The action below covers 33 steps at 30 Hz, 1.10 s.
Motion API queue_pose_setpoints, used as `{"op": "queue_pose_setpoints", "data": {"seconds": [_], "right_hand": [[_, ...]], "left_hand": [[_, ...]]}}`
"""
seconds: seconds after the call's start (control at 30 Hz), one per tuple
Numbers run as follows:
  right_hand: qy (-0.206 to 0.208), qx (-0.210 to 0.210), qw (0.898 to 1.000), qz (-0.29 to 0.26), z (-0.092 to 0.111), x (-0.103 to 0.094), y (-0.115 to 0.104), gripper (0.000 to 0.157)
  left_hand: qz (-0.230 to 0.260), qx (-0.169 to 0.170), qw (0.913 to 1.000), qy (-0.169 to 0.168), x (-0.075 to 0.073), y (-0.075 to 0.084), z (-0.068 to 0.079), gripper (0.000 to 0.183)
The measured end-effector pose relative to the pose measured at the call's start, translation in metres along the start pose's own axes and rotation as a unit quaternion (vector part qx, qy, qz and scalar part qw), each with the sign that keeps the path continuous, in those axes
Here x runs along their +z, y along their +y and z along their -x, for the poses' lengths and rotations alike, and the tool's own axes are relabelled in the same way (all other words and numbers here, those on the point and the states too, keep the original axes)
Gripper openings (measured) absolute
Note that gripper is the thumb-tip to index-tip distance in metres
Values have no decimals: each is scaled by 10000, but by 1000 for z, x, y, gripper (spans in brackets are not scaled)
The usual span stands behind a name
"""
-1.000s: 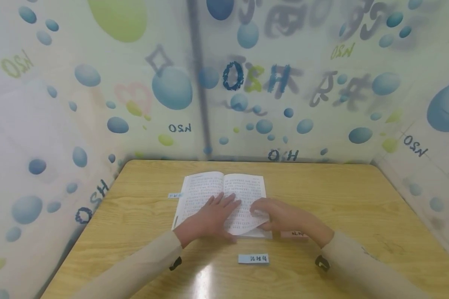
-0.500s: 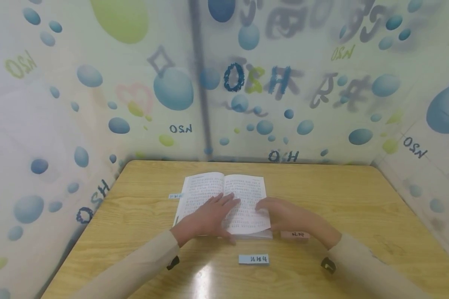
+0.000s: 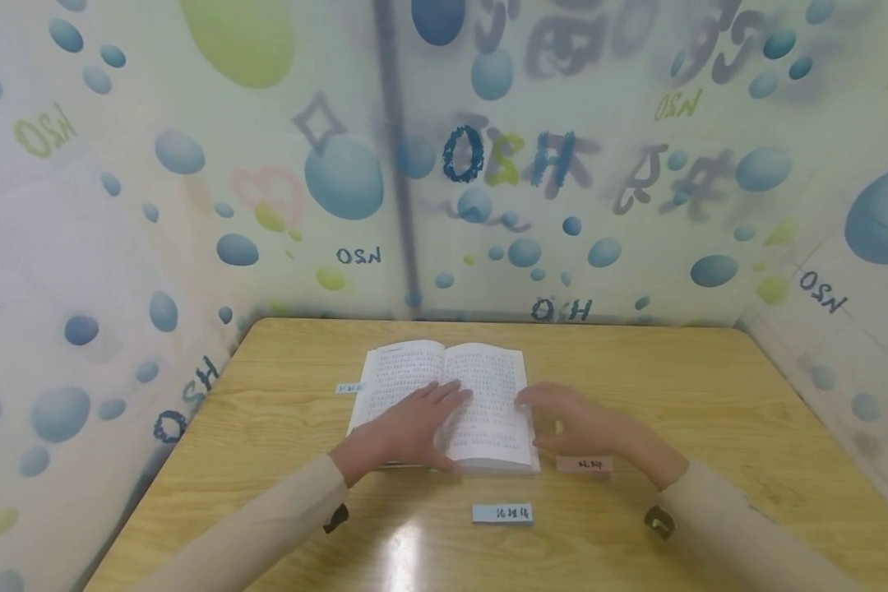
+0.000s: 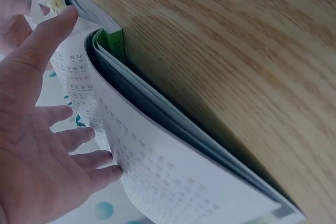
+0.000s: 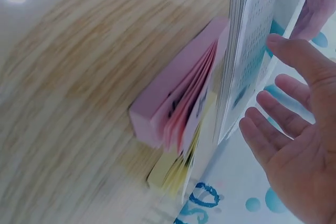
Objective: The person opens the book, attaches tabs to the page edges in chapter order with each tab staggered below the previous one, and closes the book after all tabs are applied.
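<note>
An open book (image 3: 488, 427) with printed pages lies on the wooden table, its green inner spine showing in the left wrist view. Across its middle, near the gutter, my left hand (image 3: 413, 423) rests with fingers extended and thumb spread toward the front edge. My right hand (image 3: 585, 419) is at the book's right edge, fingers loosely bent and thumb apart, holding nothing. Just below that hand sits a pink sticky-note pad (image 3: 584, 464), its sheets fanned in the right wrist view. Beside it there is a yellow sticky-note pad (image 5: 170, 174).
A blue sticky-note pad (image 3: 501, 514) lies in front of the book. A pale blue tab (image 3: 349, 388) sticks out at the book's left edge. The wooden table (image 3: 289, 493) is bounded behind and at the sides by a curtain-like wall (image 3: 607, 164) with bubble prints.
My right hand has let go of the right page's lower corner and moved right. That corner, raised before, now lies down. My left hand has shifted slightly left.
</note>
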State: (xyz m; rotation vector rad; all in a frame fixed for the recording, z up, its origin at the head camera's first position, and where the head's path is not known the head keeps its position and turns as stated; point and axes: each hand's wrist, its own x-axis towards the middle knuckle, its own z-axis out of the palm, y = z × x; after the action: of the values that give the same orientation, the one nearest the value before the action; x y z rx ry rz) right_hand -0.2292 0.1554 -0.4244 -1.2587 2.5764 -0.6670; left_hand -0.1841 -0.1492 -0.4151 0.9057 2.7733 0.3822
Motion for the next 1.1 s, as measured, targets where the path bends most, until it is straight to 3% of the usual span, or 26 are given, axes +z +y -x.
{"op": "queue_pose_setpoints", "data": {"seconds": [0.27, 0.43, 0.73, 1.1], "right_hand": [[30, 89, 10000, -11, 6, -2, 7, 50], [12, 19, 10000, 52, 8, -1, 9, 48], [11, -9, 10000, 67, 8, -2, 6, 48], [-16, 4, 10000, 87, 9, 0, 7, 46]], "left_hand": [[37, -73, 9999, 140, -2, -5, 7, 115], [-25, 177, 9985, 517, -6, -6, 10, 115], [48, 216, 9933, 1136, -20, -11, 17, 119], [14, 284, 9879, 1524, -26, -20, 28, 117]]}}
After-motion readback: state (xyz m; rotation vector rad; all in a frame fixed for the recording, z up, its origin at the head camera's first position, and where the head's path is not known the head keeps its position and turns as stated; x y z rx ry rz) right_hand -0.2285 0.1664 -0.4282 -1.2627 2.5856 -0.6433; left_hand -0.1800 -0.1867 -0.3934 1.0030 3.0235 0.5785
